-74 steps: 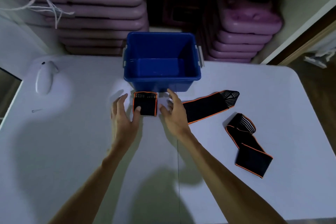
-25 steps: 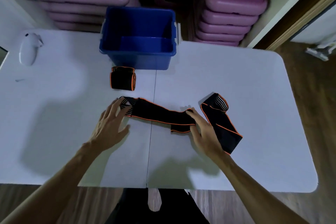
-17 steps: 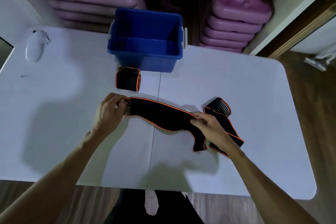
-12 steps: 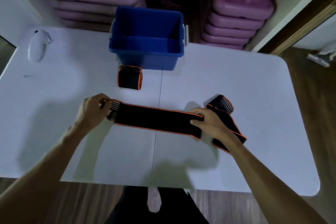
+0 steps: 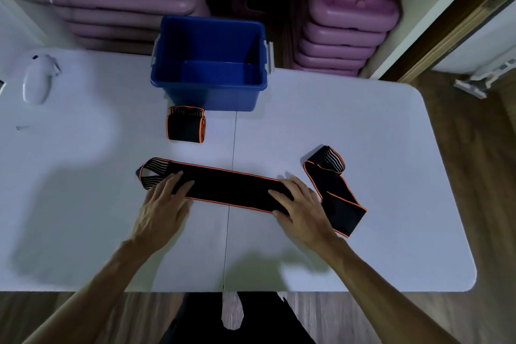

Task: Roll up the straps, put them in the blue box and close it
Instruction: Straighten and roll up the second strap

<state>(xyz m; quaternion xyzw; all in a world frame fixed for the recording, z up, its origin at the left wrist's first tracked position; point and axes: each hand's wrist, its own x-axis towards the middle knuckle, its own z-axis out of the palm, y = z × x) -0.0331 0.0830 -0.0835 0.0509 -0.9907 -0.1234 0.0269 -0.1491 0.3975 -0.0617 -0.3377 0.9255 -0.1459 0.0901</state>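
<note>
Both hands — left hand [image 5: 163,204], right hand [image 5: 300,205] — press open-fingered on the flat strap [image 5: 226,187]; roll tightly from one end, edges aligned.

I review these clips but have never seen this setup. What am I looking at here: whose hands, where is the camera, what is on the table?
No machine here: a person wears one wide-angle camera on the head, looking down at their own bare hands. On the white table stands an open blue box, empty as far as can be seen. In front of it lies one rolled strap. The left hand and right hand press flat on the ends of a stretched-out strap. A third strap lies loosely folded to the right. A white mouse-like object sits far left. No lid is visible.
</note>
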